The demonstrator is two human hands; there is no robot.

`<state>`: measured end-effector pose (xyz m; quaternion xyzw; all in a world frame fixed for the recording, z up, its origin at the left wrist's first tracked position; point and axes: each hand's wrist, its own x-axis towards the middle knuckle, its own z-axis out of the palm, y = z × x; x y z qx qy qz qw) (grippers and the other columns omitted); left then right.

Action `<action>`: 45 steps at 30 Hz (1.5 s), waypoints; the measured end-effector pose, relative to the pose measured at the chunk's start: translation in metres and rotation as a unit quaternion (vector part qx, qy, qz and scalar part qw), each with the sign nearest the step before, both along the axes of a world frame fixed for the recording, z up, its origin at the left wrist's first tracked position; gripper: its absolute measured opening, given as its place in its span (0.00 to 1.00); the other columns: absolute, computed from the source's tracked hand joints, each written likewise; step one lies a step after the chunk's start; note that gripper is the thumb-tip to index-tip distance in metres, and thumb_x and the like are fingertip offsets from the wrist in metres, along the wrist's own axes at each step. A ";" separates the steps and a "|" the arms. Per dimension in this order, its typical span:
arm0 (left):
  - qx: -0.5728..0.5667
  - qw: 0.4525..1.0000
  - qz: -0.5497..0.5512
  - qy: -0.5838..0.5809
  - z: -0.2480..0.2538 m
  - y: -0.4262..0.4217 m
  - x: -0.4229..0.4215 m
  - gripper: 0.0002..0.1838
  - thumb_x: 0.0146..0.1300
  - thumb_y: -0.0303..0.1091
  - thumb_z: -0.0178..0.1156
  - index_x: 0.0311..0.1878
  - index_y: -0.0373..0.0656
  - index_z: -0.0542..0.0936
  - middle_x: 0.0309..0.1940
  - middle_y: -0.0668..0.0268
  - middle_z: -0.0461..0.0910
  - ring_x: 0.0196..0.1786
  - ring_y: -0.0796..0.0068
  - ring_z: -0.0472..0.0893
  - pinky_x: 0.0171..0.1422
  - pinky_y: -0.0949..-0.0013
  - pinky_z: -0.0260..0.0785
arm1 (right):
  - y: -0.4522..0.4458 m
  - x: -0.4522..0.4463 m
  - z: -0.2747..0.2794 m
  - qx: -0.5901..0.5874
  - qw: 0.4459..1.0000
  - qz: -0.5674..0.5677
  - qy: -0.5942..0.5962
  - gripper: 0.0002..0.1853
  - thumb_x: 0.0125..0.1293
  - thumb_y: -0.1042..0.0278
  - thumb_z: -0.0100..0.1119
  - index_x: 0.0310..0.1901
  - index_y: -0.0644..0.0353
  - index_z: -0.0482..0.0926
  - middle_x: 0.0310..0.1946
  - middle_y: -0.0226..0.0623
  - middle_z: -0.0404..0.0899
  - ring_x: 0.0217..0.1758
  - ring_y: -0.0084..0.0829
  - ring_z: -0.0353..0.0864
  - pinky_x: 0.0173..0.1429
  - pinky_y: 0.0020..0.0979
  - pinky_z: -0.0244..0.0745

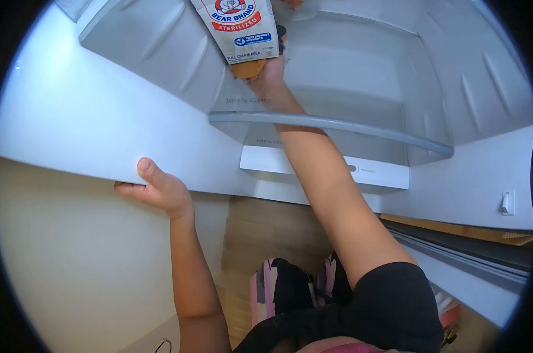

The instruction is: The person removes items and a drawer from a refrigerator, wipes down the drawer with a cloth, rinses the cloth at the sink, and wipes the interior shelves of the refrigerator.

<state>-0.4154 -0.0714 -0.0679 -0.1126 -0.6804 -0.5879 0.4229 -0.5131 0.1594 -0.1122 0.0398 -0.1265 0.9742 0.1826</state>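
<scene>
My right hand [270, 73] reaches into an open refrigerator, beside the lower end of a white milk carton [240, 29] marked "Bear Brand Sterilized". Its fingers are mostly hidden by the carton, so I cannot tell what they hold. An orange-brown item [247, 69] shows under the carton and against the hand. Something dark [282, 35] is partly visible at the carton's right side. At the refrigerator's left edge rests my left hand [163, 191], with the thumb on the white front face and the fingers stretched along the outer side.
A glass shelf [360, 76] has a raised grey front bar [337, 125], which my right forearm crosses. Below it is a white drawer front [384, 173]. The open door [472, 259] stands at the lower right. Part of a clear container [296, 10] appears at the top.
</scene>
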 end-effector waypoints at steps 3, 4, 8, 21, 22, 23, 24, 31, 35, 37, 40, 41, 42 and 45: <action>-0.005 1.000 -0.007 -0.002 0.001 -0.001 -0.006 0.35 0.61 0.54 0.54 0.49 0.27 0.55 0.49 0.49 0.61 0.54 0.63 0.66 0.61 0.62 0.59 | -0.005 0.001 -0.014 0.040 0.999 -0.035 0.003 0.26 0.63 0.41 0.40 0.51 0.54 0.72 0.44 0.35 0.78 0.45 0.35 0.79 0.48 0.36 0.76; -0.012 1.000 -0.007 -0.003 0.002 -0.001 -0.007 0.35 0.61 0.54 0.54 0.48 0.27 0.55 0.49 0.49 0.61 0.53 0.63 0.66 0.60 0.62 0.60 | -0.007 0.002 -0.026 0.068 0.994 -0.082 -0.002 0.26 0.64 0.42 0.41 0.51 0.54 0.72 0.44 0.35 0.77 0.46 0.35 0.78 0.48 0.36 0.75; -0.019 1.000 0.016 -0.004 0.004 -0.002 -0.006 0.33 0.61 0.54 0.54 0.45 0.28 0.58 0.45 0.51 0.63 0.50 0.64 0.68 0.57 0.62 0.62 | -0.007 0.025 -0.041 0.151 0.967 -0.207 -0.011 0.24 0.65 0.46 0.44 0.52 0.56 0.71 0.46 0.36 0.77 0.48 0.34 0.78 0.50 0.36 0.75; -0.104 0.991 0.081 0.026 0.001 -0.010 -0.005 0.31 0.60 0.55 0.55 0.39 0.30 0.61 0.37 0.54 0.64 0.45 0.61 0.67 0.50 0.59 0.63 | 0.082 0.213 -0.003 -0.009 0.951 -0.308 -0.019 0.25 0.62 0.51 0.48 0.56 0.57 0.67 0.55 0.43 0.70 0.57 0.42 0.71 0.59 0.45 0.69; -0.113 0.990 0.080 0.031 0.000 -0.011 -0.007 0.31 0.60 0.56 0.54 0.39 0.30 0.61 0.37 0.54 0.64 0.45 0.61 0.67 0.50 0.58 0.63 | 0.070 0.200 -0.009 -0.061 0.958 -0.277 -0.041 0.24 0.62 0.50 0.48 0.55 0.56 0.68 0.54 0.41 0.70 0.56 0.42 0.71 0.58 0.46 0.69; -0.110 0.990 0.081 0.031 -0.001 -0.013 -0.007 0.31 0.60 0.56 0.54 0.39 0.30 0.61 0.37 0.54 0.64 0.45 0.61 0.67 0.50 0.58 0.63 | 0.048 0.184 -0.017 -0.052 0.960 -0.259 -0.096 0.24 0.62 0.49 0.48 0.55 0.54 0.68 0.54 0.39 0.71 0.56 0.41 0.71 0.57 0.45 0.70; -0.120 0.988 0.085 0.041 -0.001 -0.014 -0.006 0.31 0.60 0.56 0.54 0.38 0.30 0.61 0.36 0.54 0.64 0.44 0.60 0.66 0.49 0.59 0.62 | 0.017 0.171 -0.014 0.003 0.956 -0.252 -0.152 0.24 0.62 0.47 0.49 0.55 0.53 0.68 0.53 0.37 0.71 0.54 0.39 0.72 0.54 0.44 0.72; -0.162 0.972 0.168 0.034 -0.009 -0.019 -0.011 0.32 0.58 0.58 0.54 0.34 0.32 0.63 0.34 0.53 0.65 0.40 0.57 0.67 0.46 0.55 0.60 | -0.091 0.101 -0.001 -0.088 0.987 -0.041 -0.125 0.24 0.64 0.43 0.42 0.52 0.53 0.70 0.47 0.36 0.75 0.45 0.35 0.77 0.43 0.38 0.75; -0.211 0.960 0.184 0.001 -0.009 -0.023 -0.008 0.32 0.58 0.60 0.54 0.33 0.33 0.63 0.33 0.53 0.66 0.39 0.56 0.66 0.46 0.54 0.60 | -0.064 0.144 0.003 -0.085 0.993 -0.014 -0.084 0.23 0.64 0.46 0.42 0.50 0.54 0.71 0.44 0.37 0.77 0.43 0.37 0.78 0.42 0.39 0.77; -0.209 0.961 0.181 0.012 -0.009 -0.025 -0.010 0.32 0.58 0.61 0.53 0.32 0.34 0.62 0.32 0.54 0.65 0.39 0.57 0.66 0.45 0.54 0.60 | -0.038 0.198 0.003 -0.043 0.985 -0.104 -0.128 0.22 0.64 0.48 0.41 0.50 0.55 0.71 0.45 0.37 0.77 0.44 0.37 0.79 0.45 0.40 0.77; -0.185 0.971 0.155 -0.006 -0.003 -0.021 -0.005 0.32 0.58 0.61 0.52 0.32 0.33 0.62 0.33 0.52 0.66 0.39 0.56 0.67 0.45 0.55 0.62 | 0.000 0.266 0.017 -0.046 0.951 -0.256 -0.168 0.22 0.65 0.50 0.40 0.51 0.56 0.71 0.46 0.36 0.77 0.45 0.36 0.79 0.45 0.39 0.76; -0.187 0.971 0.149 -0.009 -0.003 -0.020 -0.003 0.32 0.58 0.61 0.52 0.32 0.33 0.62 0.33 0.52 0.66 0.39 0.56 0.67 0.45 0.55 0.62 | 0.014 0.281 0.018 -0.034 0.945 -0.274 -0.173 0.21 0.65 0.51 0.40 0.52 0.56 0.71 0.46 0.37 0.77 0.45 0.36 0.79 0.45 0.39 0.77; -0.191 0.970 0.151 -0.010 -0.001 -0.021 -0.003 0.32 0.58 0.61 0.52 0.32 0.33 0.62 0.34 0.51 0.67 0.41 0.55 0.67 0.46 0.55 0.62 | 0.030 0.295 0.017 -0.025 0.940 -0.292 -0.175 0.21 0.65 0.53 0.41 0.52 0.56 0.71 0.46 0.37 0.77 0.44 0.36 0.79 0.45 0.40 0.77; -0.210 0.967 0.145 0.005 0.006 -0.022 -0.001 0.33 0.58 0.61 0.53 0.33 0.32 0.63 0.35 0.50 0.67 0.42 0.55 0.67 0.47 0.55 0.62 | 0.071 0.323 0.011 -0.013 0.909 -0.325 -0.260 0.17 0.65 0.58 0.44 0.49 0.58 0.72 0.43 0.38 0.78 0.43 0.37 0.80 0.45 0.40 0.77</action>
